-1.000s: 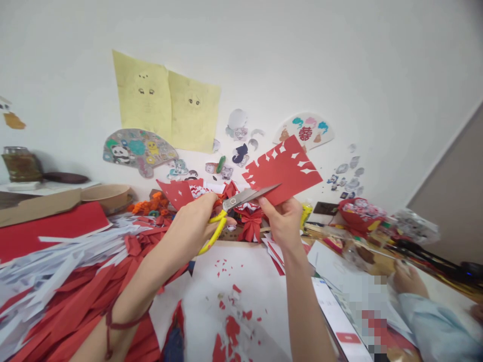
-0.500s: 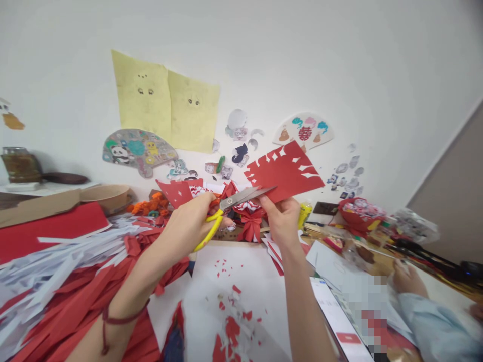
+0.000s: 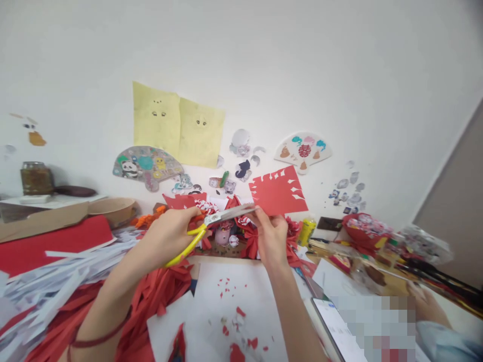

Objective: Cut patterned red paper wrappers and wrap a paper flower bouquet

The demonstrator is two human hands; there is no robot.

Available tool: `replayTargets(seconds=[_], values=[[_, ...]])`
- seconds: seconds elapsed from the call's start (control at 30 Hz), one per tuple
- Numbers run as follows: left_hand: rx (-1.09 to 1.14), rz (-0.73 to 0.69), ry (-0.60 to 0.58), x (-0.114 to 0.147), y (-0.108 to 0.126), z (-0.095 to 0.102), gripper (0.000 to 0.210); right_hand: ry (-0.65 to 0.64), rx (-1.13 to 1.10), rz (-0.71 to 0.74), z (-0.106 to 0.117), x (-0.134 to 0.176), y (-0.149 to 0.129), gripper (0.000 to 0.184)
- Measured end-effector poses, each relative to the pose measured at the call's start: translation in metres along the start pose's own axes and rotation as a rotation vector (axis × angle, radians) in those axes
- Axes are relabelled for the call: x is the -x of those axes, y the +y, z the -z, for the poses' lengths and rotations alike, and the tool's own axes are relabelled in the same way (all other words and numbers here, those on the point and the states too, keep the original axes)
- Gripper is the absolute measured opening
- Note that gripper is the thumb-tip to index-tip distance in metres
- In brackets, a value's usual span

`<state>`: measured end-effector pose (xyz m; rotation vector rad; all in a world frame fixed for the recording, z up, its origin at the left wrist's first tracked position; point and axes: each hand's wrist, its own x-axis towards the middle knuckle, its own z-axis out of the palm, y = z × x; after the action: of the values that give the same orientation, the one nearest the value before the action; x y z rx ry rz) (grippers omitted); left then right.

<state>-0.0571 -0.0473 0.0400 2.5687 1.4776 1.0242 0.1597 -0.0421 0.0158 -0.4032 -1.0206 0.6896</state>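
Observation:
Yellow-handled scissors (image 3: 186, 246) are in my left hand (image 3: 168, 234), its fingers through and around the handles. The blades look nearly closed and point right, their tips beside my right fingertips. My right hand (image 3: 272, 234) pinches the lower edge of a red paper sheet (image 3: 277, 193) and holds it up in front of the wall. Notches run along the sheet's top, left and right edges. Below both hands lies white paper (image 3: 241, 281) with small red paper scraps (image 3: 237, 352) scattered on it.
Red and white paper strips (image 3: 71, 266) are heaped at left beside a bowl (image 3: 113, 211). A phone (image 3: 334, 327) lies at right, near another person's hand (image 3: 426, 304). A yellow bottle (image 3: 307, 231) and red bouquet (image 3: 366, 234) stand farther back.
The scissors have drawn back left from the red sheet, and their blades have come together. The sheet has turned slightly in my right hand. The whole view has shifted a little.

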Motion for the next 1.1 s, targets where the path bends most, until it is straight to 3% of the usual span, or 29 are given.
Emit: replayTargets(seconds=[0.1, 0.23, 0.3, 0.4, 0.53, 0.73, 0.9, 1.1], values=[[0.094, 0.054, 0.09, 0.0, -0.005, 0.002, 0.026, 0.015, 0.025, -0.032, -0.004, 0.003, 0.003, 0.021], [0.608, 0.104, 0.214, 0.0, 0.018, -0.003, 0.029, -0.017, 0.07, -0.089, -0.013, 0.012, 0.008, 0.022], [0.898, 0.074, 0.2, 0.0, 0.034, -0.008, 0.031, -0.049, 0.086, -0.116, -0.018, 0.017, 0.009, 0.024], [1.088, 0.06, 0.19, 0.0, 0.05, -0.017, 0.029, -0.128, 0.084, -0.121, -0.026, 0.025, 0.009, 0.025], [1.122, 0.063, 0.262, -0.001, 0.049, -0.025, 0.023, -0.179, 0.082, -0.077, -0.031, 0.029, 0.006, 0.024], [1.079, 0.097, 0.258, -0.002, 0.047, -0.023, 0.018, -0.156, 0.082, -0.038, -0.029, 0.031, 0.008, 0.023], [0.96, 0.12, 0.318, 0.0, 0.054, -0.017, 0.017, -0.147, 0.142, -0.038, -0.025, 0.032, 0.018, 0.014], [1.013, 0.107, 0.359, 0.001, 0.05, -0.022, 0.013, -0.193, 0.236, -0.091, -0.023, 0.03, 0.015, 0.021]])
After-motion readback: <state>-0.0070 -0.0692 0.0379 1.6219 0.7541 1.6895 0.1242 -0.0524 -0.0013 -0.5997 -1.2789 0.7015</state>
